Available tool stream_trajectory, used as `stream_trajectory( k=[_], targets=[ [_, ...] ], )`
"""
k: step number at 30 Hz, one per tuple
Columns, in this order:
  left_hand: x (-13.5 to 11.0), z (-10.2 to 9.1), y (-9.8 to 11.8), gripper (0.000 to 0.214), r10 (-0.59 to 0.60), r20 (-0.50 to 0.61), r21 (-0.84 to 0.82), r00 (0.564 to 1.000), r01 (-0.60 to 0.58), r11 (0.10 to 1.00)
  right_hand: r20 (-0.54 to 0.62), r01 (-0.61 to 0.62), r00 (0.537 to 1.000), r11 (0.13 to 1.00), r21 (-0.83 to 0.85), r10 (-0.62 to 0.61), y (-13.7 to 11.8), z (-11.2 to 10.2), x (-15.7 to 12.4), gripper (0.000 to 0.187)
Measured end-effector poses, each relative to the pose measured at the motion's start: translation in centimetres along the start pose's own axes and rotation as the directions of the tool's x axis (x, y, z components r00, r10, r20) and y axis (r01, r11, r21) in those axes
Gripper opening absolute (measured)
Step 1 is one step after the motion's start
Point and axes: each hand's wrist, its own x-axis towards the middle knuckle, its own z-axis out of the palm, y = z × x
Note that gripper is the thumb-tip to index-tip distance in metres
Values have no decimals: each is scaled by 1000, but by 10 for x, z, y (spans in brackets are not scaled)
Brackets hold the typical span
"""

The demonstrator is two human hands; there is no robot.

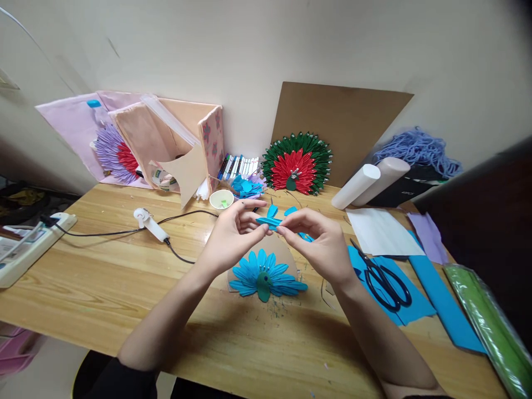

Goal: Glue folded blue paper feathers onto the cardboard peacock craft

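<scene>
Between my two hands, above the table, is a narrow folded blue crepe paper petal (pixel 269 221). My left hand (pixel 233 230) pinches its left end between thumb and fingers. At the right end, the thumb and forefinger of my right hand (pixel 320 238) press on the same petal. Below them lies a paper peacock (pixel 264 282) with blue petals fanned around a green body on a cardboard base (pixel 286 255). A few loose blue petals (pixel 290 211) rest just behind my hands, partly hidden by them.
Black-handled scissors (pixel 388 285) lie on blue paper (pixel 419 305) at right. A white glue gun (pixel 150 224) with a black cord is at left. A paper cup (pixel 221 199), markers (pixel 239 166) and a green-and-red peacock (pixel 297 166) stand near the wall.
</scene>
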Motion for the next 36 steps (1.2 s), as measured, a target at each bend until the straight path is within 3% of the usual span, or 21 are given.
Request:
stream_trajectory(
  k=[7, 14, 20, 26, 31, 36],
  targets=[
    [2, -3, 5, 37, -4, -21, -1, 1000, 4, 1000, -55, -35, 998, 999, -13, 34, 4, 0, 1, 10],
    [5, -10, 5, 31, 141, -251, 152, 957, -105, 983, -79, -64, 995, 997, 40, 67, 7, -3, 3, 13],
    [2, 4, 0, 44, 21, -72, 27, 997, -19, 999, -44, -23, 999, 999, 27, 25, 1, 2, 1, 9],
    [4, 0, -1, 41, -17, -5, -83, 1000, 16, 996, -45, 2, 999, 1000, -9, -2, 1, 2, 0, 8],
    [7, -4, -2, 40, -11, -15, -69, 1000, 10, 998, -72, 20, 997, 999, -49, -24, 4, 2, 1, 9],
    [15, -18, -6, 39, 81, -193, 59, 978, -71, 996, -98, 9, 995, 997, -74, -16, 8, 0, 4, 10]
  ],
)
